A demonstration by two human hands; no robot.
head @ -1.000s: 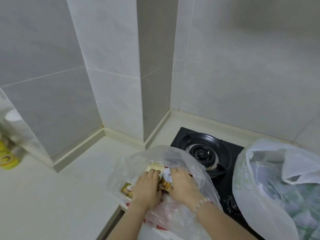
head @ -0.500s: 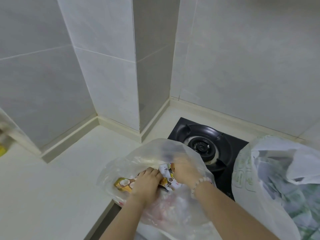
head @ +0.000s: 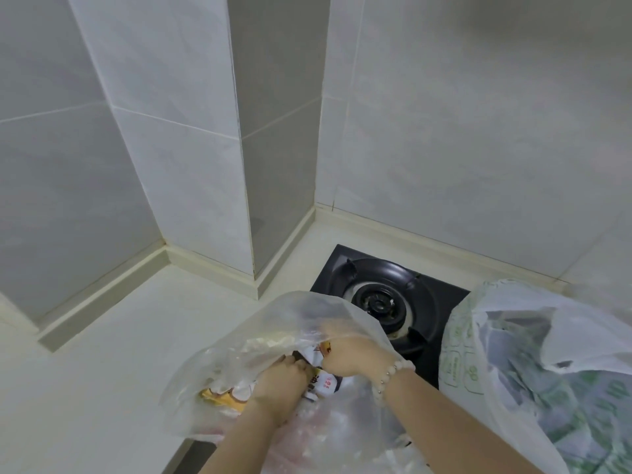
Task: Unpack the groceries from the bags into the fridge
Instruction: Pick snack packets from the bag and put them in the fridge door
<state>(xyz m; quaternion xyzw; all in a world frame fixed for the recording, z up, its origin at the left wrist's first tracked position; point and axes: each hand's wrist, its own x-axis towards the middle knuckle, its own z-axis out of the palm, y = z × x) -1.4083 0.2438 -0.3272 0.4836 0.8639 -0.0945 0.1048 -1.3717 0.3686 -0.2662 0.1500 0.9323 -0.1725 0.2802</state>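
Observation:
A clear plastic bag [head: 239, 340] sits at the counter's front edge, partly over the stove. Both my hands are inside it. My left hand [head: 280, 381] and my right hand [head: 345, 354] each grip a white and dark printed snack packet [head: 323, 383] held between them. A yellow packet with coconut pictures [head: 224, 395] lies in the bag to the left of my left hand. Other contents under the plastic are blurred. My right wrist wears a bead bracelet. The fridge is out of view.
A second, white and green printed plastic bag [head: 533, 364] stands full at the right. A black gas stove burner [head: 379, 302] lies behind the clear bag. The pale counter [head: 102, 371] stretches left, bounded by tiled walls and a jutting tiled column [head: 219, 165].
The view has tilted up and right; the yellow bottle at the far left is out of frame. My hands have gathered closer on the printed packet, lifting it slightly in the bag.

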